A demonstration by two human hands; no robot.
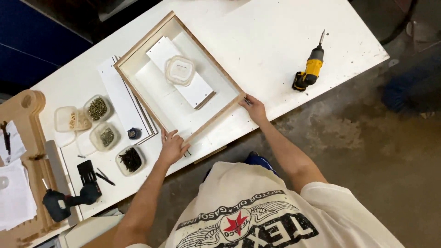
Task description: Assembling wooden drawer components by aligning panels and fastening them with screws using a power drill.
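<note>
Hands were set on the near rail of a shallow wooden box frame (151, 39) that lay tilted across the white tabletop (271, 41), its long axis running from the person's near left to the far right. The left hand (172, 148) was laid on the frame's near left corner with fingers spread flat, nothing gripped. The right hand (255, 109) was closed at the near right corner, pinching a small dark object against the wood; what that object was could not be told. The frame was thus bracketed directly ahead of the person, both hands equally close and each in contact with it. Inside the frame, a white panel (200, 89) was seen with a clear lidded container (180, 70) resting on it. A yellow cordless driver (311, 70) lay well apart to the right, nearer the right hand. Tubs of screws (107, 136) and a dark drill (62, 202) were left of the frame.
</note>
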